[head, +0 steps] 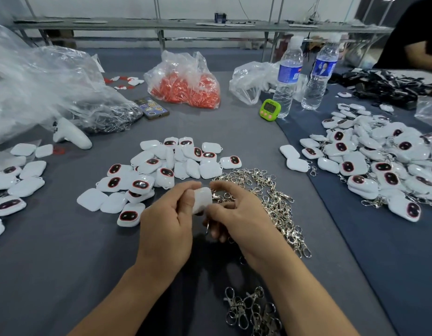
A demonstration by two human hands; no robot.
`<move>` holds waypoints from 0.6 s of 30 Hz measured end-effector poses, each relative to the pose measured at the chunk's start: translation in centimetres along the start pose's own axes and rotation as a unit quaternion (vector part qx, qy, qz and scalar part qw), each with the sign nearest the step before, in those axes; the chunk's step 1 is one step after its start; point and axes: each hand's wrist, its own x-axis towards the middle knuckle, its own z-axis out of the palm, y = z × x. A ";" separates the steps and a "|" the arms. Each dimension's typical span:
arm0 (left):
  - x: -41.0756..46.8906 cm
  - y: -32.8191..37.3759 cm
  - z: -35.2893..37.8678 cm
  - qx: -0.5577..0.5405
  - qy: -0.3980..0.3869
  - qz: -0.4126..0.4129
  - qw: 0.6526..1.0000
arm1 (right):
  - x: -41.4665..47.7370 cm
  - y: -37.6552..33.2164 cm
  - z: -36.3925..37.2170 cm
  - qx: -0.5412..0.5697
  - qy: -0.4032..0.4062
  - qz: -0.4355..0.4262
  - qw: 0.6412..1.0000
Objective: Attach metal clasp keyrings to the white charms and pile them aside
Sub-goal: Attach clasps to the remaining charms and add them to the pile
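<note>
A grey cloth-covered surface (64, 263) spreads under and around both hands. Far off to the left of the left hand, and beyond it, a big crumpled clear plastic bag (40, 81) lies slumped. Well out to the right of the right hand, a wide pile of white charms with clasps on them (379, 161) covers a darker blue cloth. Just beyond both hands lies a spread of loose charms (176, 161), some showing a dark, red-rimmed oval face, others plain white. A heap of metal clasp keyrings (270, 190) lies beside the right hand, running from past its fingertips down along its wrist. Farther beyond the hands sits a clear bag of red pieces (185, 86), and beyond and to the right stand two water bottles (288, 76).

The left hand (166, 219) has its fingers and thumb curled round one white charm (202, 198), held just above the surface between the two hands. The right hand (236, 214) is closed in a pinch, thumb and forefinger meeting on a clasp keyring (216, 196) at the charm's upper right corner.

A small bunch of clasps (251, 311) lies beside the right forearm. A phone (151, 108) and a green timer (270, 109) lie beyond the hands.
</note>
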 end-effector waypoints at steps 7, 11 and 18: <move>0.4 -0.1 0.0 -0.200 -0.038 -0.070 0.977 | 0.0 -0.1 -0.1 0.012 0.009 -0.010 1.000; 0.2 -0.1 0.3 -0.168 -0.099 -0.073 0.978 | 0.4 0.1 -0.4 0.049 0.086 -0.034 0.994; 0.2 0.3 0.3 -0.178 -0.155 -0.077 0.969 | 0.2 0.3 -0.3 -0.033 0.111 -0.076 0.990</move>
